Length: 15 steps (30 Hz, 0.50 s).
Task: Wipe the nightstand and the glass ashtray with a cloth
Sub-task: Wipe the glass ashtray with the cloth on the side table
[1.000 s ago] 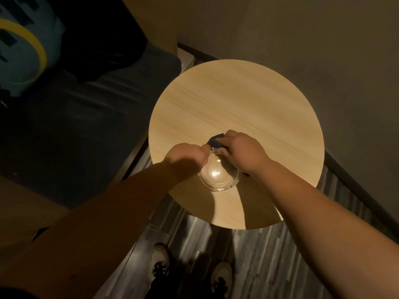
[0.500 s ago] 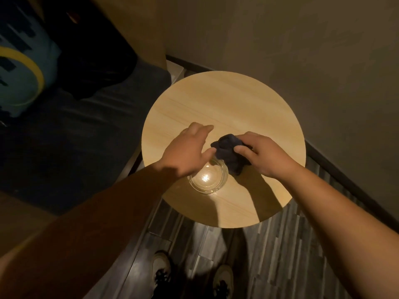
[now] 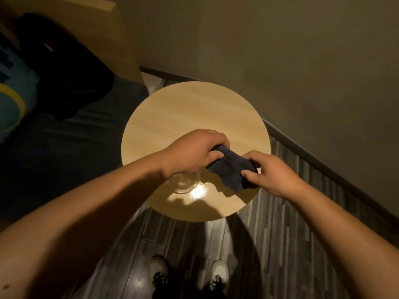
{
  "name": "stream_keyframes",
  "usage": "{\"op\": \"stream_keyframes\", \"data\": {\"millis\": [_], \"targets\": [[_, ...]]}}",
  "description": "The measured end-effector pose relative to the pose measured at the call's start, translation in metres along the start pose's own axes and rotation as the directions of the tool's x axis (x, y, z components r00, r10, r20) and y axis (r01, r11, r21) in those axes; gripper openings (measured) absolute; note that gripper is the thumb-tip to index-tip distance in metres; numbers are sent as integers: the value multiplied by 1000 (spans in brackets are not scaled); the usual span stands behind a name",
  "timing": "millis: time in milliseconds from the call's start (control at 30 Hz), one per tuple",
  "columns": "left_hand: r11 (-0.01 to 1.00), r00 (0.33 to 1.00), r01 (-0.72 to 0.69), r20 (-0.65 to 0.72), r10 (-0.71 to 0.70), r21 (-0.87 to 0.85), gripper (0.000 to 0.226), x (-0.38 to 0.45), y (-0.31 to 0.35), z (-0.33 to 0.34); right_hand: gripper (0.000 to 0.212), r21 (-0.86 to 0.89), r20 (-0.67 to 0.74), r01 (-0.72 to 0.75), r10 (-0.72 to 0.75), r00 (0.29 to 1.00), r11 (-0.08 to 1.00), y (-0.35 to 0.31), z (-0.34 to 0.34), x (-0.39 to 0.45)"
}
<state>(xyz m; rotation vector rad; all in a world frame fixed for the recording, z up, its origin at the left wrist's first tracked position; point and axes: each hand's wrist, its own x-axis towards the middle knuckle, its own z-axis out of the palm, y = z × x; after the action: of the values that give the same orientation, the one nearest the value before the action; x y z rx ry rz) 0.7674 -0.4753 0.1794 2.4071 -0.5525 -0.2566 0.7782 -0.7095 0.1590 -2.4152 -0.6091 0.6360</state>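
Observation:
The nightstand (image 3: pixel 185 108) is a round, light wooden table seen from above. A clear glass ashtray (image 3: pixel 184 182) stands on its near side, partly hidden under my left wrist. A dark blue cloth (image 3: pixel 232 171) hangs stretched between both hands, above the tabletop just right of the ashtray. My left hand (image 3: pixel 194 152) pinches the cloth's upper left end. My right hand (image 3: pixel 269 171) grips its right side, with the lower edge hanging loose.
A dark bed (image 3: pixel 54 147) with a black garment (image 3: pixel 71 67) and a blue and yellow cushion (image 3: pixel 15 98) lies to the left. A wall (image 3: pixel 280 50) runs behind and to the right. My two white shoes (image 3: pixel 158 269) stand on grey plank flooring below the table.
My left hand has left the ashtray and taken hold of the cloth. My right hand lifted the cloth out of the ashtray and moved right, so the cloth is now spread between both hands.

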Motion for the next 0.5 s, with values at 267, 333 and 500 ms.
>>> {"op": "stream_keyframes", "data": {"millis": [267,333,500], "targets": [[968,996,92,-28,-88,233,13,4,-13,47,14,-361,-18,47,-58,998,932,39,-14,15],[946,990,123,-102,-96,301,9,9,-15,61,13,-498,-120,45,-120,986,866,48,-15,24],[862,969,241,-166,-186,445,17,18,-15,103,22,-636,-216,51,-242,946,770,74,22,22]]}}
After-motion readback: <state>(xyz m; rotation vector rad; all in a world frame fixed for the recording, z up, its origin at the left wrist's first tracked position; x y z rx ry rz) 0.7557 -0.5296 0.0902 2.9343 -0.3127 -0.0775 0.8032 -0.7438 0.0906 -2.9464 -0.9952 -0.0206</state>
